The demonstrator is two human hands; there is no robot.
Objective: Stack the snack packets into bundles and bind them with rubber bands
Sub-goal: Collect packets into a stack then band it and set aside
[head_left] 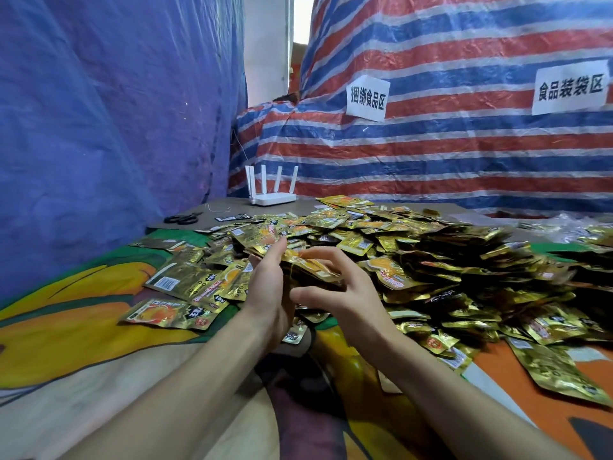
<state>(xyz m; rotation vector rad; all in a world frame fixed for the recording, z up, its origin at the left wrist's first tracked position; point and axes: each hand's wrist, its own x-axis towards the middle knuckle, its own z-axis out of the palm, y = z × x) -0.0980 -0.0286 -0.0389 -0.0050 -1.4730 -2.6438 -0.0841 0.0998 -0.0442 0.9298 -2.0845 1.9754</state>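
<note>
A stack of shiny gold foil snack packets [311,265] is held above the loose heap of packets [431,260]; the left hand [268,287] presses straight fingers against its side; the right hand [341,293] curls its fingers round it.

Your left hand [268,290] presses straight fingers against the side of a stack of snack packets [311,265], and your right hand [345,290] curls over its top. Beyond them sprawls a heap of gold packets [447,247], with scissors [183,219] and a white router [273,198] farther back.
</note>
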